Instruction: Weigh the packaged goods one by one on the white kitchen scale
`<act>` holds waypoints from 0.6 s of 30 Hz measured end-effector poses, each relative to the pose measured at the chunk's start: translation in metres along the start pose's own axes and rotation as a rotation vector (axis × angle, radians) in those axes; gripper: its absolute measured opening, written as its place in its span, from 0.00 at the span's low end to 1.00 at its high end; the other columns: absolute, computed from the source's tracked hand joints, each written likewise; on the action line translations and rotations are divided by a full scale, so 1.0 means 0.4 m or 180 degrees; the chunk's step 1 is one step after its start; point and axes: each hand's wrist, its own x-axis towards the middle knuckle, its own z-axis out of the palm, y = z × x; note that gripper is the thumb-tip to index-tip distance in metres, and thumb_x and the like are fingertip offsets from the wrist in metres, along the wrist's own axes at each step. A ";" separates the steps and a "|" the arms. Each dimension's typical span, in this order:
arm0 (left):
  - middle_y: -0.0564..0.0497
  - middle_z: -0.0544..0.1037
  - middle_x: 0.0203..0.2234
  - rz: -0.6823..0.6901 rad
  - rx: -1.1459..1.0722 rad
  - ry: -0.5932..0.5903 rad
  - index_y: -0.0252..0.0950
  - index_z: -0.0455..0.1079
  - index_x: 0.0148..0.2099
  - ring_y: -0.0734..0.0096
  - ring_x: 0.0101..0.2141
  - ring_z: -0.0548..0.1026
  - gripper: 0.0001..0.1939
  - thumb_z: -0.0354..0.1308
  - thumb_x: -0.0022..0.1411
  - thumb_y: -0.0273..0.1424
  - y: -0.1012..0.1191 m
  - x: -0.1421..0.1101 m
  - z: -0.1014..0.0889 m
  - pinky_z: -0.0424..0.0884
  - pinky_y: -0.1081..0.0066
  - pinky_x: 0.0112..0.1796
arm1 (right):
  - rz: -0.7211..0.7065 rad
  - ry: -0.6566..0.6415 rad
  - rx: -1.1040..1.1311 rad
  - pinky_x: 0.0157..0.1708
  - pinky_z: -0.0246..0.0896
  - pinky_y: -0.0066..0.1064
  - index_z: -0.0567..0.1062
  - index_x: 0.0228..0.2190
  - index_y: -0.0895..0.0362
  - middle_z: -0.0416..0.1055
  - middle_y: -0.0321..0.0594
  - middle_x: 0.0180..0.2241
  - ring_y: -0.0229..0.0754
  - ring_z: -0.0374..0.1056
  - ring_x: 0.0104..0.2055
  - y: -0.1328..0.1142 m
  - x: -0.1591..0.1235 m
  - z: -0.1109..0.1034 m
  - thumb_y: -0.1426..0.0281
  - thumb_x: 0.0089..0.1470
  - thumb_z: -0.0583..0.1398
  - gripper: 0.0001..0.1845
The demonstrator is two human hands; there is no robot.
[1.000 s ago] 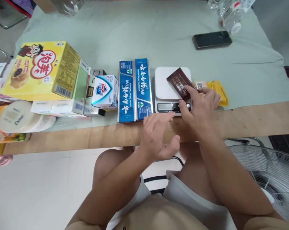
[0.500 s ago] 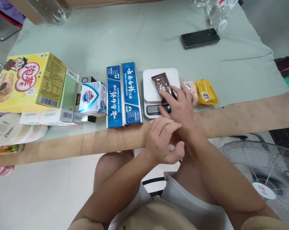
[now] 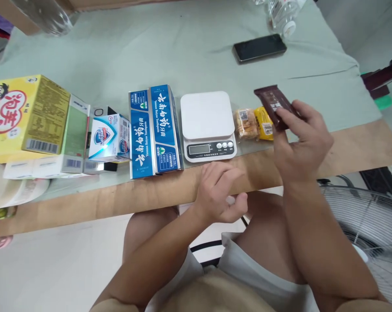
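The right grip has lifted the brown packet off the white scale and carried it rightward.

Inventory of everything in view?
Scale: 1, white, centre
Packet: 1, brown, right hand
Wrapped snack: 1, tan, right of scale
Pouch: 1, yellow, beside wrapped snack
Toothpaste boxes: 2, blue, left of scale
Soap box: 1, white-blue, beside toothpaste boxes
Carton: 1, yellow, far left
Stacked boxes: uncounted, white-green, under carton
Tub: 1, white, left edge
Phone: 1, black, beyond scale
Capped bottle: 1, clear, upper right
Fan: 1, grey, lower right
Table: 1, green-clothed, across frame
Left hand: 1, bare, below scale
Right hand: 1, bare, right
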 end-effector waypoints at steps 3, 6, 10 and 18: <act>0.47 0.77 0.34 -0.0053 0.0009 -0.0028 0.36 0.69 0.49 0.63 0.33 0.74 0.15 0.51 0.63 0.35 -0.001 0.000 -0.001 0.69 0.62 0.34 | 0.0213 -0.0059 -0.0177 0.61 0.69 0.60 0.84 0.49 0.45 0.77 0.46 0.56 0.57 0.76 0.56 0.050 -0.003 -0.014 0.67 0.59 0.61 0.18; 0.46 0.77 0.35 -0.0113 0.0017 -0.0070 0.36 0.69 0.50 0.62 0.34 0.75 0.15 0.51 0.64 0.36 -0.001 0.002 -0.003 0.70 0.62 0.34 | 0.0363 -0.0277 -0.0243 0.62 0.69 0.60 0.83 0.49 0.46 0.76 0.46 0.56 0.57 0.76 0.56 0.065 -0.012 -0.014 0.66 0.59 0.61 0.18; 0.46 0.76 0.34 -0.0053 0.0049 -0.0084 0.35 0.70 0.48 0.63 0.34 0.74 0.14 0.51 0.63 0.34 0.000 0.004 -0.006 0.69 0.62 0.35 | 0.0417 -0.0702 -0.0302 0.60 0.69 0.63 0.83 0.48 0.49 0.71 0.49 0.61 0.59 0.74 0.56 0.058 -0.019 -0.018 0.70 0.50 0.61 0.23; 0.47 0.76 0.34 -0.0081 -0.0044 -0.0057 0.36 0.69 0.48 0.63 0.33 0.73 0.14 0.52 0.62 0.33 0.000 -0.001 -0.005 0.67 0.62 0.34 | 0.1053 -0.0755 -0.0314 0.61 0.67 0.63 0.75 0.57 0.51 0.73 0.51 0.58 0.59 0.68 0.63 0.060 -0.006 0.009 0.65 0.56 0.59 0.26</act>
